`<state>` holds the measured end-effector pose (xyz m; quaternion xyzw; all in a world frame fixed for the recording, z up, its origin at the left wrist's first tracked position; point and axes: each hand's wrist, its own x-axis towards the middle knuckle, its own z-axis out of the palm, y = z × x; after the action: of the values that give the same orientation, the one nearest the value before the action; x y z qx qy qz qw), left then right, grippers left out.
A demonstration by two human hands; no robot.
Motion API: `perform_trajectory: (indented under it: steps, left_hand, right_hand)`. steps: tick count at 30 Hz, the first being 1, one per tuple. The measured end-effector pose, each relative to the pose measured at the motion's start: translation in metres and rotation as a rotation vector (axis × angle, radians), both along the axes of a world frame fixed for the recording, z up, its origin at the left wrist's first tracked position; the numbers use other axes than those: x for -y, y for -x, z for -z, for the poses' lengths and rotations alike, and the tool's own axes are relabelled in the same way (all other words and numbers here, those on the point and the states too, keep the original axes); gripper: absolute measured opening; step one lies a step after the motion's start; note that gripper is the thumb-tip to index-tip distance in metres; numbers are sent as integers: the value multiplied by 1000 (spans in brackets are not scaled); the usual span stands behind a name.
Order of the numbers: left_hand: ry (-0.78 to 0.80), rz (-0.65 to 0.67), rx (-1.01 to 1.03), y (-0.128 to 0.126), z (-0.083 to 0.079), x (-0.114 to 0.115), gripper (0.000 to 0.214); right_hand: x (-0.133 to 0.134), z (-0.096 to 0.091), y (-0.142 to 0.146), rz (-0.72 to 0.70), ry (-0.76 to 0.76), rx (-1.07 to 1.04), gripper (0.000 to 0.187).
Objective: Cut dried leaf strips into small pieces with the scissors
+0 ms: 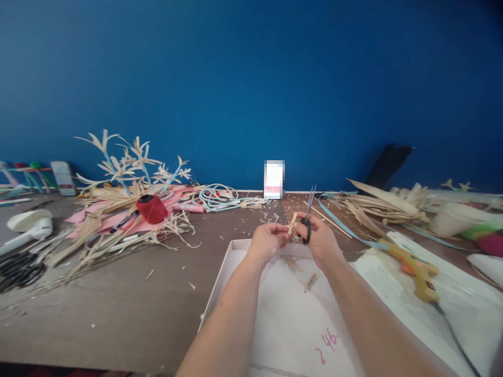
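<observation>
Pinching pale, narrow strip point(292, 224) with left hand point(268, 242); right hand point(323, 242) holding black-handled scissors point(307, 230).

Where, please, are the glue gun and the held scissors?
Glue gun point(419, 270): head view, on its yellow body.
Held scissors point(308, 224): head view, on the black handle.

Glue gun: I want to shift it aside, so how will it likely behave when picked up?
The glue gun should feel stiff, as it looks like moulded plastic. Its dark cord will probably trail and tug, since it runs off toward the picture's bottom edge. It seems unlikely to roll, lying on its side on the white sheet.
</observation>
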<state>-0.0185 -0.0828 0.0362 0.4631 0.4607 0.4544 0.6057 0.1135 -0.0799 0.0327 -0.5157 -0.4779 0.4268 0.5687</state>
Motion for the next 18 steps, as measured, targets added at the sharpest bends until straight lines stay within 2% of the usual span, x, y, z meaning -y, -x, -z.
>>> perform_trajectory:
  steps: [11,18]
  left_hand:
    - [1,7,-2,0,7,-2,16]
    - [42,74,-44,2,8,-1,16]
  right_hand:
    - [1,-2,-1,15,7,-23,44]
    - [0,-2,-2,31,15,-67,47]
